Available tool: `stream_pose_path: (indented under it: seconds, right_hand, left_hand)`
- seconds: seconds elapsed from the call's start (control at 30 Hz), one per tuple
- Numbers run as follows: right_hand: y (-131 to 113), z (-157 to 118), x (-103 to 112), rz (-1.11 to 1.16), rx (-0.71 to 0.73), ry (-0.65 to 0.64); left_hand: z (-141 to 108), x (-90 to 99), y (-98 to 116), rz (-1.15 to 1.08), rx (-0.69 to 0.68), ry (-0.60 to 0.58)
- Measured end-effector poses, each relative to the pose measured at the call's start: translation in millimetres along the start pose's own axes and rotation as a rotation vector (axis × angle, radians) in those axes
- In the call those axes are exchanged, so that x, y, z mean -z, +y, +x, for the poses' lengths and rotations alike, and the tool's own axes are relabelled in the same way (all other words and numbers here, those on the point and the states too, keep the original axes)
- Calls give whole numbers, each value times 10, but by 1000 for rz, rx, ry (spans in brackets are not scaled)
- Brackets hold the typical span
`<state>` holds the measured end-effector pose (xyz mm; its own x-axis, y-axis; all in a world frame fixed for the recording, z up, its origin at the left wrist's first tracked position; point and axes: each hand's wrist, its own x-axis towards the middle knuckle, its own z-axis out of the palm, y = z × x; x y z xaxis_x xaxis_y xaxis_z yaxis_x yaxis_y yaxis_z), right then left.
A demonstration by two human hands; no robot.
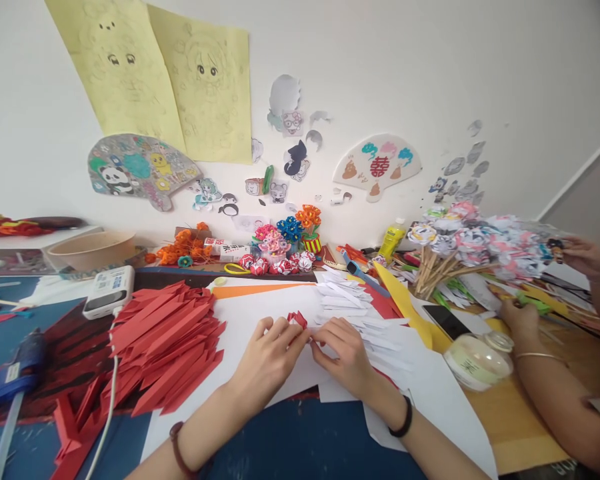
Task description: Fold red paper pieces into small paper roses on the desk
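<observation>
Over white paper [260, 308] at the middle of the desk, both of my hands meet at a small red and white folded paper piece [297, 320]. My left hand [273, 357] has its fingers closed round the piece. My right hand [344, 357] pinches at its right side, where the fingertips hide what they hold. A big pile of folded red paper strips [167, 340] lies to the left of my left hand. Behind and beside my right hand are folded white paper strips [350, 300].
A glue gun [23, 367], a white power bank [109, 292] with a cable and a bowl [93, 248] stand left. Paper flowers [475, 240], a phone [446, 321] and a jar [480, 363] are right, beside another person's hands [523, 323]. Small flower pots [311, 230] line the wall.
</observation>
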<state>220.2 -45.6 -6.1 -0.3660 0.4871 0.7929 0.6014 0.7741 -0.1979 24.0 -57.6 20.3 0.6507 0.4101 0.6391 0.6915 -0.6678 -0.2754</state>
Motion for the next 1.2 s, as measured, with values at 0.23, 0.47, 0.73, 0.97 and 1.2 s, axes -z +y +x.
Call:
stream_pose_path:
  seconds: [0.23, 0.47, 0.73, 0.97, 1.2]
  right_hand:
    - [-12, -24, -66, -100, 51, 23]
    - [-6, -58, -62, -199, 149, -18]
    - [5, -45, -50, -166, 185, -60]
    - [-11, -47, -35, -94, 89, -34]
    - [29, -41, -48, -11, 107, -88]
  left_hand:
    - [-7, -95, 162, 92, 76, 86]
    - [3, -37, 191, 143, -19, 81]
    - [16, 24, 218, 177, 10, 52]
    - [-23, 3, 169, 166, -43, 41]
    - [33, 43, 98, 123, -89, -61]
